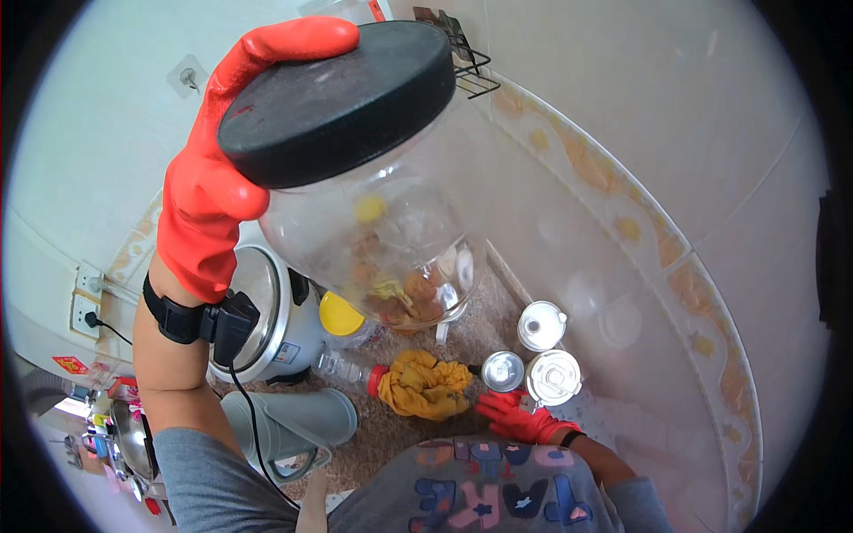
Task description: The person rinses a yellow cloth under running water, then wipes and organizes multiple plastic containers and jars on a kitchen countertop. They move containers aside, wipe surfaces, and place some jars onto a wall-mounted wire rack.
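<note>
My left hand [213, 173], in a red rubber glove, is raised in front of me and grips a large clear jar [400, 233] by its black screw lid [340, 100]. The jar hangs tilted above the counter. Brown and yellow lumps [400, 286] show through its lower part; whether all lie inside is hard to tell. My right hand [523, 416], gloved in red too, rests low at the counter with fingers extended. Beside it stand a metal can [502, 371] and a white lidded cup [554, 377]. Left of those fingers lies a crumpled mustard cloth [426, 385].
Behind my left forearm stands an electric cooker [266, 313]. A yellow-lidded jar [341, 314], a red-capped clear bottle [343, 370] and a grey-green pitcher [300, 426] occupy the counter [380, 440]. Another white lidded cup [541, 325] stands by the tiled wall [633, 320]. A wire rack [476, 73] is farther back.
</note>
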A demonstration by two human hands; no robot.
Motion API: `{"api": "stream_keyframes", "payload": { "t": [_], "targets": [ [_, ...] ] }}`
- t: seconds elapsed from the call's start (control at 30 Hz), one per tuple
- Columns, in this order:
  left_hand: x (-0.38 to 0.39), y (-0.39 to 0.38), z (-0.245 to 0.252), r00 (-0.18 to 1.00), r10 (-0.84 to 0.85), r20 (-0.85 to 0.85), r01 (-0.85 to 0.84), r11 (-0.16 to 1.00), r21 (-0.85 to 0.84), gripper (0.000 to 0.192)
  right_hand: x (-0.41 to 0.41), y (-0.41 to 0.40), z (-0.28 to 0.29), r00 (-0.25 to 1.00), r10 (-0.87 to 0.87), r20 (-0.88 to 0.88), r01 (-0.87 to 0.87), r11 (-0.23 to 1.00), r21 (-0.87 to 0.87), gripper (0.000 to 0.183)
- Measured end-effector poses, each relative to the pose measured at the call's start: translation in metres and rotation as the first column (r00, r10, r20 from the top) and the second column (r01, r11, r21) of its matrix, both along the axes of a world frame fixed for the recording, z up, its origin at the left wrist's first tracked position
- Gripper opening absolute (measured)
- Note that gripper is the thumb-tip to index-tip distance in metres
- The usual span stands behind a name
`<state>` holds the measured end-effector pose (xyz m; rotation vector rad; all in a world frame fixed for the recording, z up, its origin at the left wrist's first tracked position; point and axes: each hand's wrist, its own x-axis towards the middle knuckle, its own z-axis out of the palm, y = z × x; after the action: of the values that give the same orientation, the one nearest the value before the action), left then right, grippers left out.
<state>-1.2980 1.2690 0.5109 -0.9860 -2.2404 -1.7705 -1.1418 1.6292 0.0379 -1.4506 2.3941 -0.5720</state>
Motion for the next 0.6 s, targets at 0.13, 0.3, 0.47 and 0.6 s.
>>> {"api": "stream_keyframes", "payload": {
  "t": [0.13,0.3,0.47,0.6],
  "targets": [
    [-0.002,0.010,-0.015,0.986,-0.140,0.095,0.132,0.987,0.091,0.113,-0.001,-0.001,0.009,1.000,-0.009,0.026,0.009,1.000,0.008,0.058],
    [-0.010,0.017,-0.030,0.951,-0.268,0.152,0.266,0.963,0.033,0.104,0.001,0.000,-0.002,1.000,-0.007,-0.007,0.007,1.000,0.011,0.061],
    [-0.033,0.026,-0.064,0.867,-0.475,0.149,0.482,0.876,-0.013,0.090,0.000,0.002,0.002,1.000,-0.004,-0.006,0.004,1.000,0.007,0.061],
    [-0.040,0.034,-0.095,0.865,-0.412,0.285,0.432,0.902,-0.007,0.080,-0.001,-0.001,0.007,1.000,-0.019,-0.006,0.019,1.000,-0.019,0.061]
  ]
}}
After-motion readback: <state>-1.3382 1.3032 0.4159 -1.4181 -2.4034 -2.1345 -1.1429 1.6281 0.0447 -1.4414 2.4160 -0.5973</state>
